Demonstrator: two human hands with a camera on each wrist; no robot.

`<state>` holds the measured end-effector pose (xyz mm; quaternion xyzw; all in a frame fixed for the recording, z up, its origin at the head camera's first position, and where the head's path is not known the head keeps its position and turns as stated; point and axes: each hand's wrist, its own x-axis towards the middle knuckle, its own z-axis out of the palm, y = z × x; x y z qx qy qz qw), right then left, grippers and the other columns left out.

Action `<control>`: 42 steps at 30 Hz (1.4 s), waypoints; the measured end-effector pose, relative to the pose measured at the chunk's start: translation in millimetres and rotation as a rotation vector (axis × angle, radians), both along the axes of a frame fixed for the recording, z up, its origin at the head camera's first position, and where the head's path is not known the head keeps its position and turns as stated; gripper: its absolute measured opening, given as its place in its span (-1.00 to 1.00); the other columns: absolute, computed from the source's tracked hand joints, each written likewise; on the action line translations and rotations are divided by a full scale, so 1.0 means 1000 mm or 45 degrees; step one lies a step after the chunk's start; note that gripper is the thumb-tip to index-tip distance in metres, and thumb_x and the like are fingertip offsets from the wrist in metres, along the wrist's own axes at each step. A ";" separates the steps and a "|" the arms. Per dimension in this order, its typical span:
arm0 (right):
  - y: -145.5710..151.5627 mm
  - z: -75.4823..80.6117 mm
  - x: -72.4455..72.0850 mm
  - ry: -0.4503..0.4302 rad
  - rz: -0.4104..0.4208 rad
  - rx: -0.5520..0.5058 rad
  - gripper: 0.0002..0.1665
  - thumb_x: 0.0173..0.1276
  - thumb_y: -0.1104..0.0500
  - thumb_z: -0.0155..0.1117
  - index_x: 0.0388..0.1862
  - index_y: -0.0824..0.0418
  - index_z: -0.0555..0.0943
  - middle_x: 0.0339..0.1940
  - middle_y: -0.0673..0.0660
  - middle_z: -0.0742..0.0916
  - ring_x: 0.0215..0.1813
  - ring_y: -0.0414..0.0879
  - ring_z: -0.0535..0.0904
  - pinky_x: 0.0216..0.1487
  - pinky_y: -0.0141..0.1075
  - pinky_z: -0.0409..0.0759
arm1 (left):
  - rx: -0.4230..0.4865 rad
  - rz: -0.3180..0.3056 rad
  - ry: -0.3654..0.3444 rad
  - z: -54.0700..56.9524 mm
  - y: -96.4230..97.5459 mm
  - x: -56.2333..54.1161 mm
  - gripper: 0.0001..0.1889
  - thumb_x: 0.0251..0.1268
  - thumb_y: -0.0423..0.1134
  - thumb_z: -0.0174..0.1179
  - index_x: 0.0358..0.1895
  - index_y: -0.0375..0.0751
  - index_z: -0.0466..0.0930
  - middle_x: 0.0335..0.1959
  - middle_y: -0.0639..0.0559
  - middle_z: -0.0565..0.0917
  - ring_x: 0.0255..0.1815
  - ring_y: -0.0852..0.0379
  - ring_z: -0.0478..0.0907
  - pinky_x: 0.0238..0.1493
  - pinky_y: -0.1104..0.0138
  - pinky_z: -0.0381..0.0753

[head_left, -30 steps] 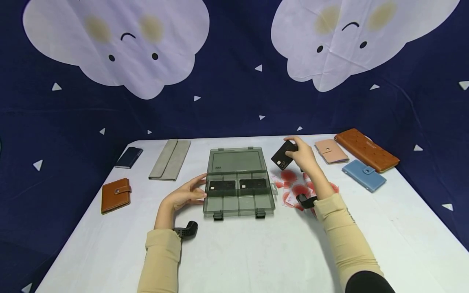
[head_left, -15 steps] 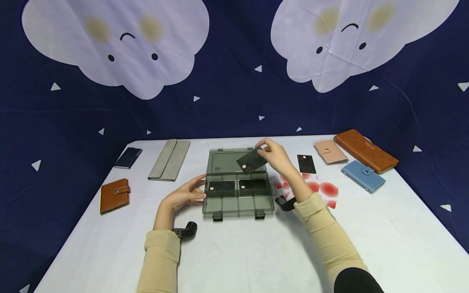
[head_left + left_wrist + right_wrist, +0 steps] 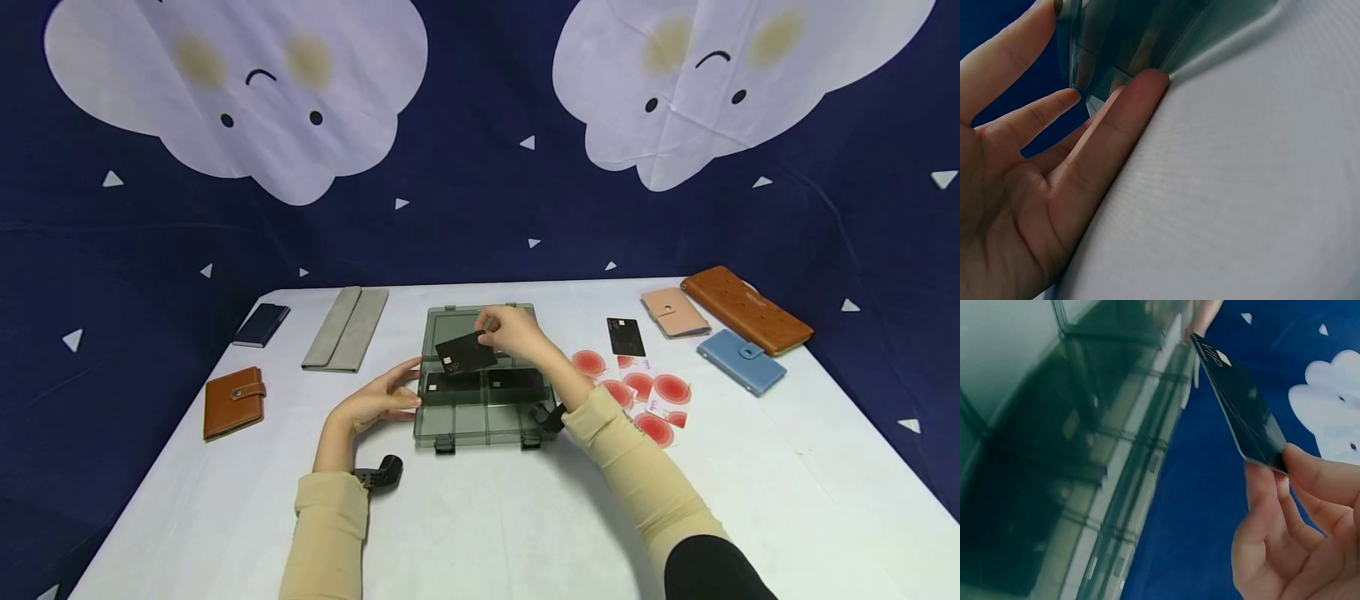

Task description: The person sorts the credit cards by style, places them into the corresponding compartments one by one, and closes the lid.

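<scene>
Pinched at one end by right hand [image 3: 517,332]: black VIP card [image 3: 463,354], tilted, in the air over left side of translucent green box [image 3: 450,427], near hinge. In box's rear compartments: two black cards [image 3: 517,379], one left, one right. Behind, laid open: lid [image 3: 448,322]. Spread against box's left wall: left hand [image 3: 378,398]. Rightward on white table [image 3: 480,525]: scattered red-and-white cards [image 3: 671,388], loose black card [image 3: 626,337], pink cardholder [image 3: 675,312], blue cardholder [image 3: 741,361], large brown wallet [image 3: 746,308]. Leftward: grey folder [image 3: 347,329], navy booklet [image 3: 261,324], brown snap case [image 3: 234,402].
</scene>
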<state>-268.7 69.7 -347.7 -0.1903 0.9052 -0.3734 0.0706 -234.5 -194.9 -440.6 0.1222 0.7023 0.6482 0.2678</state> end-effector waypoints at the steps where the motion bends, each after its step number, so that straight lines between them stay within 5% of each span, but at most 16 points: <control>1: -0.003 -0.001 -0.001 -0.026 0.013 0.023 -0.86 0.24 0.26 0.25 -0.21 0.22 0.58 -0.40 0.12 0.66 -0.41 0.04 0.61 -0.46 -0.36 0.51 | -0.001 -0.001 0.002 0.000 0.000 0.000 -0.11 0.16 -0.44 0.17 0.48 -0.17 -0.20 0.42 -0.31 -0.11 -0.21 0.24 0.48 0.07 0.04 0.51; 15: -0.019 -0.011 -0.004 -0.186 0.218 0.379 -0.91 0.29 0.32 0.17 -0.27 0.21 0.60 -0.42 0.08 0.66 -0.43 -0.11 0.60 -0.22 -0.22 0.54 | -0.003 0.007 -0.012 0.000 0.002 0.000 -0.11 0.16 -0.42 0.19 0.48 -0.12 -0.18 0.43 -0.26 -0.07 -0.19 0.22 0.49 0.09 0.03 0.49; 24: -0.016 -0.012 -0.002 -0.302 0.237 0.422 -0.76 0.35 0.24 0.13 -0.03 0.18 0.58 -0.30 0.09 0.64 -0.32 0.02 0.55 -0.59 -0.40 0.33 | -0.010 0.009 -0.014 0.001 0.001 0.000 -0.11 0.17 -0.42 0.19 0.48 -0.14 -0.19 0.43 -0.29 -0.09 -0.21 0.23 0.50 0.09 0.03 0.50; 31: -0.008 -0.008 -0.003 -0.298 0.266 0.403 -0.68 0.33 0.24 0.15 0.07 0.23 0.55 -0.11 0.18 0.63 -0.25 0.06 0.57 -0.48 -0.38 0.40 | 0.004 0.006 -0.011 0.000 0.001 0.000 -0.12 0.17 -0.45 0.16 0.48 -0.18 -0.20 0.43 -0.30 -0.10 -0.22 0.25 0.49 0.07 0.07 0.52; 37: 0.023 -0.003 -0.013 -0.171 0.158 0.297 -0.65 0.33 0.22 0.13 0.07 0.31 0.53 -0.11 0.22 0.65 -0.19 0.06 0.58 -0.20 -0.23 0.53 | -0.001 0.005 -0.010 0.002 0.001 0.001 -0.12 0.17 -0.45 0.15 0.48 -0.16 -0.19 0.43 -0.29 -0.10 -0.23 0.25 0.49 0.08 0.05 0.50; 42: 0.066 -0.009 -0.023 -0.021 -0.076 0.338 -0.62 0.33 0.18 0.08 0.06 0.35 0.52 -0.01 0.32 0.62 0.00 0.15 0.53 -0.02 -0.06 0.52 | -0.003 -0.005 -0.005 0.001 0.000 0.001 -0.11 0.17 -0.43 0.18 0.48 -0.18 -0.20 0.42 -0.30 -0.11 -0.23 0.25 0.49 0.07 0.05 0.51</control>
